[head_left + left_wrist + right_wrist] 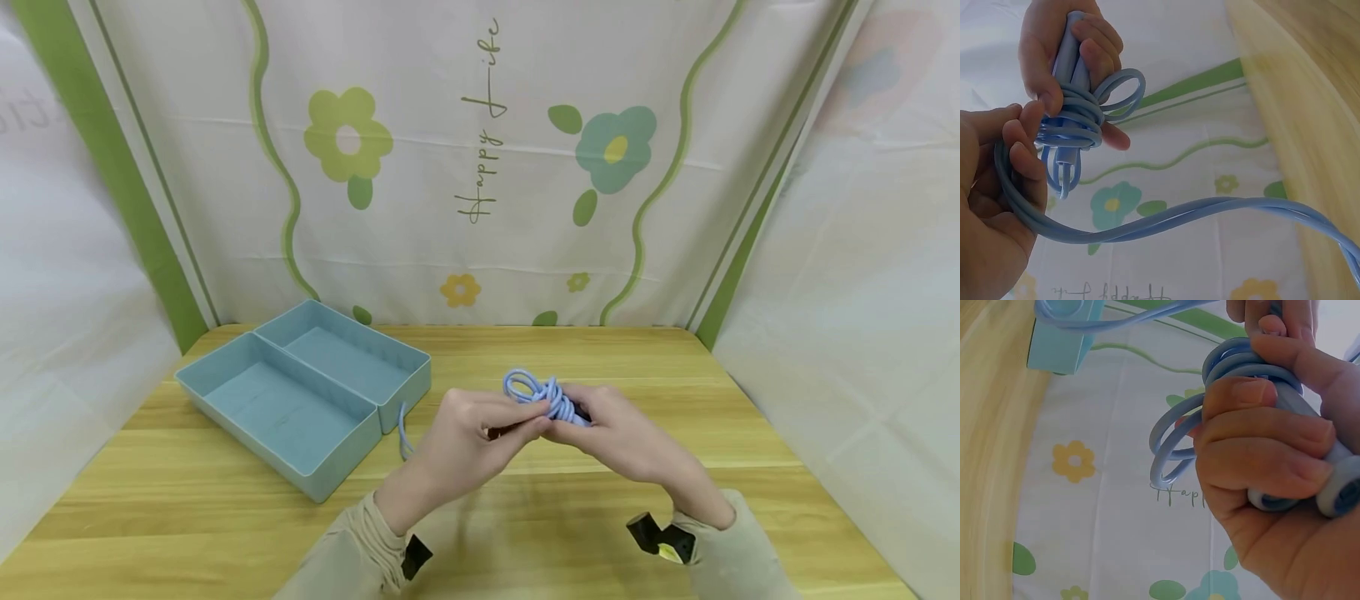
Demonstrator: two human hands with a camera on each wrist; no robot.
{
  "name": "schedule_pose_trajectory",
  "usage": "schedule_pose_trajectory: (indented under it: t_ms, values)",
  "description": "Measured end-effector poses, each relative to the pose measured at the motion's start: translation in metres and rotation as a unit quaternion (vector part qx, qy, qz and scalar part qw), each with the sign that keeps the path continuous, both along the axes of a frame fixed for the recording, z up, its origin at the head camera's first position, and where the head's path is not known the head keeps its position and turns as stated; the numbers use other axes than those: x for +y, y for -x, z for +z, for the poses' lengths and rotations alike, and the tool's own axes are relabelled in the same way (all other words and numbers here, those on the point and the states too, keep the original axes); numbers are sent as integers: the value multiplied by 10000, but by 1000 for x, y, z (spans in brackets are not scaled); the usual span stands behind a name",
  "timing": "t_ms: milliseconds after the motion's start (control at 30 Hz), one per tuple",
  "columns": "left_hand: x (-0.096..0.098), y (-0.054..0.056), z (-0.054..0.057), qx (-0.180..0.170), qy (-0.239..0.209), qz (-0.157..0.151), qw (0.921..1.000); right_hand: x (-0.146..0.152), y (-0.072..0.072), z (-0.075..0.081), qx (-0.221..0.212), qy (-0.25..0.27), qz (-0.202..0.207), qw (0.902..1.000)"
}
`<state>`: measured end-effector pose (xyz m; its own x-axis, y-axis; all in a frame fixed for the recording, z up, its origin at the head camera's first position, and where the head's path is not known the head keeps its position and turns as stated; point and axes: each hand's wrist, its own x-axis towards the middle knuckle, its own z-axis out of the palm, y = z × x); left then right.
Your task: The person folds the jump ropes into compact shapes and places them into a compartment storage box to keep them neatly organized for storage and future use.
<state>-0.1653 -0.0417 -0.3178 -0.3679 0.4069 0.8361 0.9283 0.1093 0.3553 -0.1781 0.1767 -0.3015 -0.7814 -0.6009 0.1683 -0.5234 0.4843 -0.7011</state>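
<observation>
A light blue jump rope (558,400) is bundled over the table, its cord wound several times round its two handles (1066,53). My right hand (626,437) grips the handles side by side, fingers curled round them; their hollow ends stick out past the palm in the right wrist view. From the bundle, loops of cord (1169,447) stand out to one side. My left hand (465,446), close against the coils, holds the doubled cord (1141,226) in its curled fingers. That length trails away in a curve towards the table, partly hidden behind the left hand in the head view.
On the left of the wooden table (600,533) sits a light blue two-compartment box (330,479), set at an angle. Part of the cord hangs beside its near right corner. A white curtain (465,242) with printed flowers stands behind, and white sheets flank both sides.
</observation>
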Motion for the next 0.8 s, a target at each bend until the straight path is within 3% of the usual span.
schedule_pose_trajectory:
  t_ms: [100,333,800]
  values:
    - [-1,0,1,-126,-16,-54,9999,1,0,1,-72,145,145,9998]
    - [-1,0,1,-243,-210,-76,9995,5,2,5,-775,719,502,9931]
    - [-6,-5,8,-1049,-219,-200,9940,8,0,7,-1432,1144,505,9818]
